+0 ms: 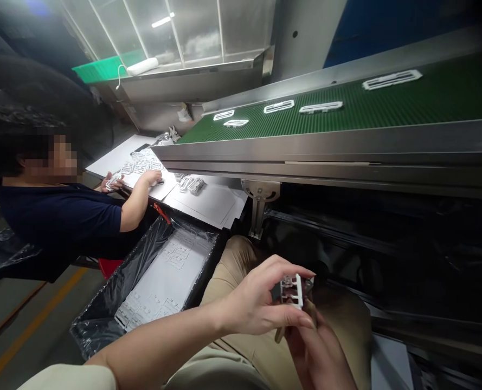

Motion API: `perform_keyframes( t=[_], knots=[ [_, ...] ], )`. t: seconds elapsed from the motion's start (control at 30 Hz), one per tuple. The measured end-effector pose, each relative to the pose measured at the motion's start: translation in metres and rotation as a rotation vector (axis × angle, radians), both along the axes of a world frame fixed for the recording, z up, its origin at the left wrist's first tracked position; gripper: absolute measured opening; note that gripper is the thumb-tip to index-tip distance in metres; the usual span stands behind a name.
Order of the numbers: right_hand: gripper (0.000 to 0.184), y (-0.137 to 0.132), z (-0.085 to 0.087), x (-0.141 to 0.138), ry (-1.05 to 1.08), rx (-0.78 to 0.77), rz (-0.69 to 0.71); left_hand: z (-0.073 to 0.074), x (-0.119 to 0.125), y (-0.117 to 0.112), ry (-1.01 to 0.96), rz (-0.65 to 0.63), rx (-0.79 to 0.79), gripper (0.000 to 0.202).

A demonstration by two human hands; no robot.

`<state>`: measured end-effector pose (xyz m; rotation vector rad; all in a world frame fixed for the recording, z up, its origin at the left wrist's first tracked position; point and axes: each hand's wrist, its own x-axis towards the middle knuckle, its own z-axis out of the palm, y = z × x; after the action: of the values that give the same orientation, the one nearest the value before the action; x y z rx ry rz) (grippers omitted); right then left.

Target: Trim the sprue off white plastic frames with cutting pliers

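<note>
Above my lap, my left hand pinches a small white plastic frame part with crossbars, thumb along the near edge and fingers along the far edge. My right hand is close below and to the right, fingers curled up against the part. A short tan piece sticks out below the left thumb; I cannot make out what it is or which hand has it. My left hand hides some of the right fingers.
A green conveyor belt carries several white frame parts. At left, a co-worker handles parts at a white-topped table. A black-lined bin below holds sheets and laid-out parts. A metal bracket supports the conveyor near my knee.
</note>
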<state>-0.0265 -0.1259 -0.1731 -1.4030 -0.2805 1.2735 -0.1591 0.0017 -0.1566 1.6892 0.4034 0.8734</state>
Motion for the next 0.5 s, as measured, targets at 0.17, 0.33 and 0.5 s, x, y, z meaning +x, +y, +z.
perform_keyframes(
  t=[0.17, 0.33, 0.5],
  knots=[
    [0.064, 0.000, 0.004, 0.021, -0.288, 0.024, -0.046, 0.004, 0.003, -0.005, -0.026, 0.129, -0.034, 0.027],
    [0.052, 0.003, 0.014, 0.028, -0.603, 0.100, -0.086, 0.012, 0.007, -0.008, -0.061, 0.166, -0.008, 0.018],
    [0.033, 0.008, 0.025, 0.029, -0.844, 0.186, -0.130, 0.012, -0.002, -0.015, -0.056, -0.018, -0.168, 0.042]
  ],
)
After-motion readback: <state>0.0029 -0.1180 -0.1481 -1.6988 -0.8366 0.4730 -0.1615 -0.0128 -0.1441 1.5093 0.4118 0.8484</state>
